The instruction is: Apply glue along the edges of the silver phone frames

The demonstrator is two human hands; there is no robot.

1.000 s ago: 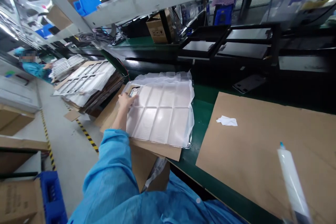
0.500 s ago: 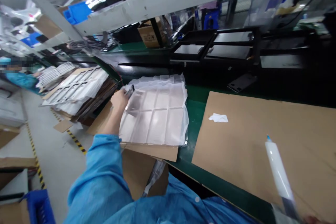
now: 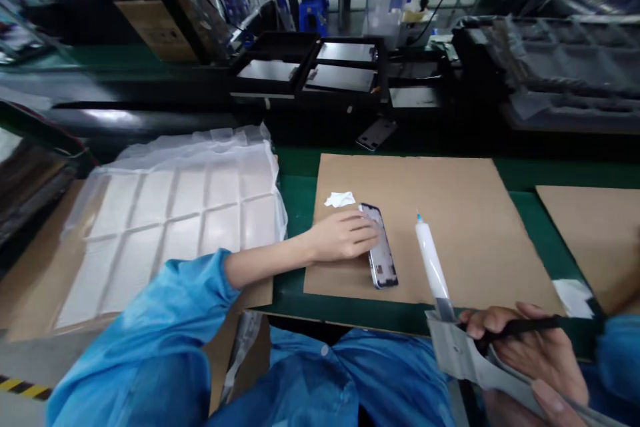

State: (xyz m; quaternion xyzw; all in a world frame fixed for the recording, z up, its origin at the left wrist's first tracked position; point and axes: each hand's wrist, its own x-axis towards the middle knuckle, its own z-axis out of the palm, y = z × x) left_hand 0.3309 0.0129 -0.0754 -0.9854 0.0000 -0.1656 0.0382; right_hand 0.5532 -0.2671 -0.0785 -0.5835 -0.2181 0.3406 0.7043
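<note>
Head view: the left hand (image 3: 345,237) has brought the phone shell (image 3: 383,259) from the plastic tray (image 3: 165,213) at left to the cardboard sheet (image 3: 460,227) at centre. Its fingers lie across the shell, gripping or just pressing, I cannot tell. Lower right, the right hand (image 3: 530,353) clenches the glue tube (image 3: 433,265), its tip near the shell.

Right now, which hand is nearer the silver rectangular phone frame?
Left. Left hand rests on the phone frame; right hand, gripping a white syringe dispenser, is apart, lower right.

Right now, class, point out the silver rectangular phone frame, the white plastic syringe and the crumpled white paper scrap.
Silver phone frame (image 3: 384,261): head view, lower half.
White plastic syringe (image 3: 431,263): head view, mid-barrel.
White paper scrap (image 3: 339,199): head view, centre.
</note>
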